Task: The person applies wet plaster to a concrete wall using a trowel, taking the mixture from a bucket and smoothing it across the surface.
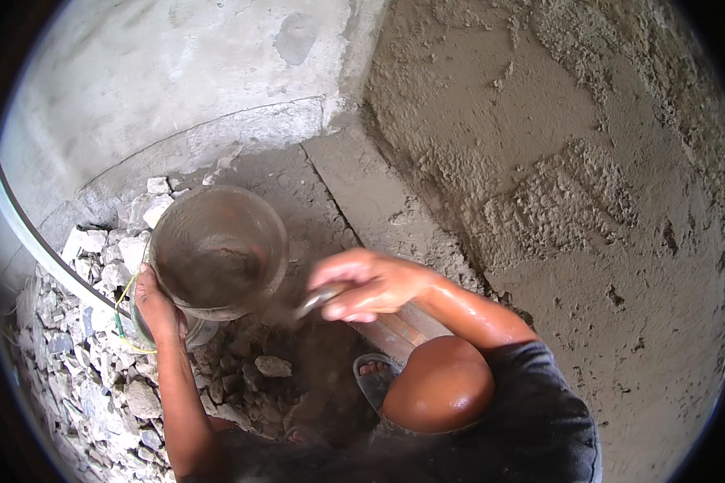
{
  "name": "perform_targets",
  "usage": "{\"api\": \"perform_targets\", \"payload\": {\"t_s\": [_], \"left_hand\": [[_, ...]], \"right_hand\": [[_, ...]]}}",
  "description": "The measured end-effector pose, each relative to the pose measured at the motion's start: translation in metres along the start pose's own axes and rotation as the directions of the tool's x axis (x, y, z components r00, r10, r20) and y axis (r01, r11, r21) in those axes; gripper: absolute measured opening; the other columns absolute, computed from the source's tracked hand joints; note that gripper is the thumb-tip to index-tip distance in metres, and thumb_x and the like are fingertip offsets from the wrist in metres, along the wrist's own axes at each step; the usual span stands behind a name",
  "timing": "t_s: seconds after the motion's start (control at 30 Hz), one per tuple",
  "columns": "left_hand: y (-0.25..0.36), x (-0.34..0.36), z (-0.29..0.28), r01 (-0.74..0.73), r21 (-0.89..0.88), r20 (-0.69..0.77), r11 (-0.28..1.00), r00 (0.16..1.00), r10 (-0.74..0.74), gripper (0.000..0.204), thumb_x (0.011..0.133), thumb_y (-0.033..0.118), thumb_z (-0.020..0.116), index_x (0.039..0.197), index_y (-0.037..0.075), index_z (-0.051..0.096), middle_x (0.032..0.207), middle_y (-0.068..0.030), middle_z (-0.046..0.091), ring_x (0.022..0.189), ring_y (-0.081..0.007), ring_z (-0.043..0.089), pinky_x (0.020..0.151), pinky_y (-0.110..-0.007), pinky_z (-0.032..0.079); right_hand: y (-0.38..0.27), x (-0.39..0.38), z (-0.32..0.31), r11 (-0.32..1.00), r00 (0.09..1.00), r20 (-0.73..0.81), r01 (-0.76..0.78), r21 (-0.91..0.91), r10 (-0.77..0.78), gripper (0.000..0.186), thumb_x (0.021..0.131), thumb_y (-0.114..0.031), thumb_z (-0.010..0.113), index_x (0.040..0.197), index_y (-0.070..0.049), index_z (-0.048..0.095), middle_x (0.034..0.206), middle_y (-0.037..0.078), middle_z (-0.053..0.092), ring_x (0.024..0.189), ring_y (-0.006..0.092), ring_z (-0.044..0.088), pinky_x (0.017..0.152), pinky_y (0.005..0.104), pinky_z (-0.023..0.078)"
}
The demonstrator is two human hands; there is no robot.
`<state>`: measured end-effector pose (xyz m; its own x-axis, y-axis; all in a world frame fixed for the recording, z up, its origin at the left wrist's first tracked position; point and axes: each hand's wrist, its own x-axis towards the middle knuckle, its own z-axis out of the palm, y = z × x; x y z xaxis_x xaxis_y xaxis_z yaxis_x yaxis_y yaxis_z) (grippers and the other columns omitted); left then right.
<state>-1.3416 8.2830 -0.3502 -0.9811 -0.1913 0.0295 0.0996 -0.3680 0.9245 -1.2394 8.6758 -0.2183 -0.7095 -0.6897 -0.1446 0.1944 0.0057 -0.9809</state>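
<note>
A round grey bucket [278, 278] tilts toward me at the left of centre, with wet grey mortar [209, 262] inside. My left hand [159, 306] is closed on its left side near the rim. To the right of the bucket, my right hand [370, 283] grips a trowel [324, 296] by the handle. Motion smears the trowel's blade, so its exact outline and any mortar on it cannot be made out. Below the bucket shows part of a second, pale container [204, 333], with a yellow-green cord [119, 306] looped at its left.
Broken rubble [97, 354] covers the ground at the left and below the buckets. A long pale bar [48, 253] slants across it. Rough wet mortar coats the wall [556, 161] on the right; a smoother grey wall [193, 64] stands behind. My sandalled foot [372, 374] is near the rubble.
</note>
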Motion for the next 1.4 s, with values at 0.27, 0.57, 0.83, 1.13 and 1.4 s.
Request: {"api": "perform_targets", "payload": {"t_s": [0.27,0.57,0.83,1.13,1.4], "left_hand": [[0.005,-0.02,0.039,-0.037,0.336,-0.215,0.941,0.97,0.115,0.045,0.111,0.033,0.048,0.122,-0.006,0.066,0.116,-0.0135,0.07,0.104,-0.0191,0.064,0.093,-0.034,0.049],[-0.045,-0.041,0.099,-0.554,0.686,0.351,0.472,0.82,0.452,0.038,0.108,0.029,0.047,0.102,-0.003,0.065,0.097,-0.0281,0.066,0.094,-0.0486,0.062,0.082,-0.051,0.048],[0.023,-0.067,0.104,-0.411,0.521,0.253,0.748,0.912,0.324,0.043,0.108,0.035,0.051,0.083,-0.001,0.056,0.068,-0.0212,0.055,0.06,-0.0357,0.052,0.06,-0.045,0.043],[0.044,-0.056,0.081,-0.407,0.462,0.17,0.788,0.913,0.372,0.04,0.109,0.032,0.052,0.086,-0.001,0.059,0.067,-0.0077,0.051,0.065,-0.0153,0.044,0.061,-0.035,0.041],[0.042,-0.046,0.075,-0.423,0.39,0.112,0.818,0.903,0.414,0.039,0.108,0.031,0.054,0.088,-0.001,0.06,0.065,-0.0118,0.053,0.062,-0.0137,0.045,0.058,-0.037,0.042]], "right_hand": [[0.021,-0.311,-0.033,0.914,0.051,-0.922,-0.127,-0.386,-0.383,0.01,0.101,-0.019,0.061,0.093,-0.013,0.064,0.068,-0.003,0.057,0.052,0.005,0.051,0.043,0.0236,0.044],[0.003,-0.138,0.055,0.459,0.506,-0.857,-0.741,-0.49,-0.099,0.026,0.093,-0.01,0.064,0.114,0.005,0.058,0.08,0.022,0.067,0.07,0.0372,0.067,0.066,0.0434,0.052],[0.019,0.044,0.033,-0.279,0.865,-0.39,-0.478,-0.833,-0.317,0.022,0.097,-0.012,0.055,0.113,0.002,0.058,0.106,0.027,0.07,0.086,0.0367,0.074,0.072,0.0472,0.06],[0.005,0.065,0.05,-0.188,0.896,-0.428,-0.444,-0.876,-0.123,0.031,0.094,-0.009,0.05,0.122,0.0,0.061,0.105,0.025,0.07,0.085,0.041,0.073,0.076,0.0525,0.058],[0.006,0.068,0.054,-0.33,0.95,-0.304,-0.264,-0.906,0.074,0.029,0.094,-0.009,0.05,0.12,0.0,0.059,0.1,0.024,0.07,0.084,0.0423,0.073,0.073,0.0519,0.059]]}}
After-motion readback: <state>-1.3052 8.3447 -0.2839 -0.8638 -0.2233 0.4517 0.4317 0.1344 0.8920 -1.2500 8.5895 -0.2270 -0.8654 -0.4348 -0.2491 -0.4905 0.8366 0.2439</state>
